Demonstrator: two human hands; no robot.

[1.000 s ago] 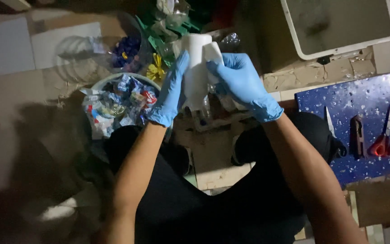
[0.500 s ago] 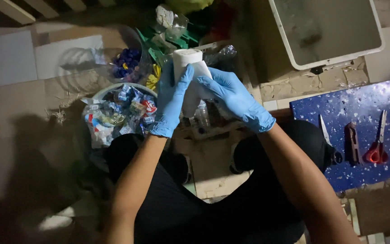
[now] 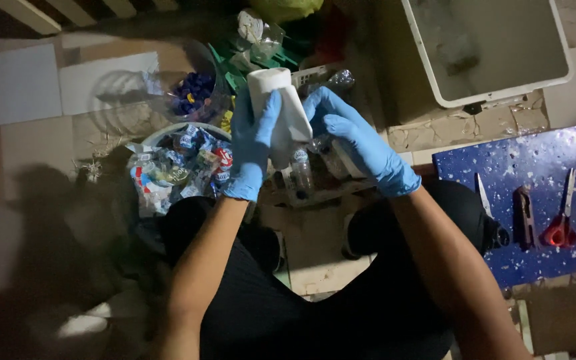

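Head view shows our knees in black at the bottom, and just past them our two hands in blue gloves. Our left hand (image 3: 251, 150) wraps its fingers around the side of a white plastic bottle (image 3: 281, 110), holding it tight. Our right hand (image 3: 361, 147) curls its fingers over the other side of the same bottle, so both hands are gripping it. The bottle is up in the air between our hands, tilted, over a tray of small clear bottles (image 3: 305, 173). To do this well, we think we should keep one hand still and firm, and pull slowly with the other, so the bottle does not slip from the smooth gloves. Left of our hands sits a bowl full of crumpled wrappers (image 3: 178, 167). Right of us lies a blue board (image 3: 535, 200) with red scissors (image 3: 561, 223) and a knife (image 3: 483, 195) on it. Farther off are a clear jar of blue caps (image 3: 195, 90) and a white tub (image 3: 491, 47).
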